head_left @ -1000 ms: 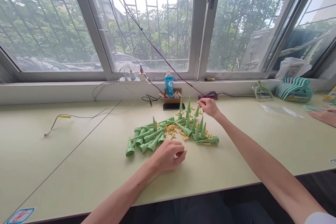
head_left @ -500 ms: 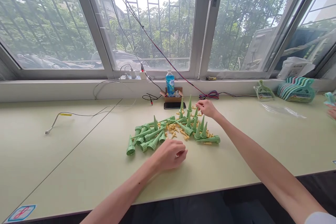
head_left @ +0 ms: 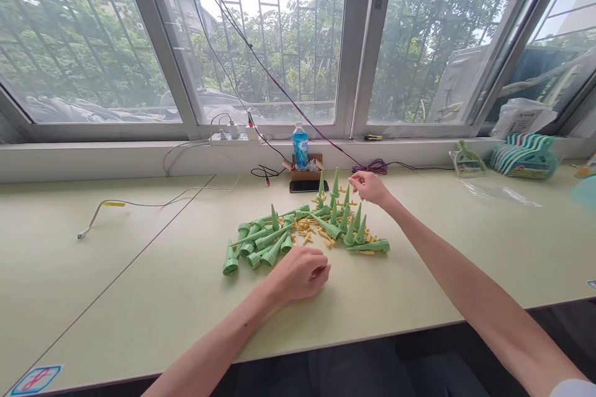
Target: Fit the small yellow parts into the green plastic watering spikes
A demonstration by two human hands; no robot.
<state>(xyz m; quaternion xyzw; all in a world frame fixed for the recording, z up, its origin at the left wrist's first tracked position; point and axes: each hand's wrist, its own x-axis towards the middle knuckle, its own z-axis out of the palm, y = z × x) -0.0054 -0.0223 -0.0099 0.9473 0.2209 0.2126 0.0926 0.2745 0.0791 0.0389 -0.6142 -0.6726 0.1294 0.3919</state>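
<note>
A heap of green plastic cone spikes (head_left: 261,242) lies on the pale green table (head_left: 139,298), some flat at the left, several upright at the right (head_left: 347,223). Small yellow pieces (head_left: 310,229) are scattered among them. My left hand (head_left: 300,273) rests on the table just in front of the heap, fingers curled loosely inward; what they hold, if anything, is hidden. My right hand (head_left: 370,189) is stretched to the far right side of the heap, fingers pinched together over the upright cones, on something too small to name.
A blue water bottle (head_left: 300,147), a small cardboard box (head_left: 305,170) and a dark phone (head_left: 307,186) stand behind the heap. Cables (head_left: 139,201) run along the sill and table. Stacked teal items (head_left: 524,158) lie at the far right.
My right hand stays pinched over the upright cones with barely any shift. A co-worker's hand at the right edge has left the view. My left hand has hardly moved.
</note>
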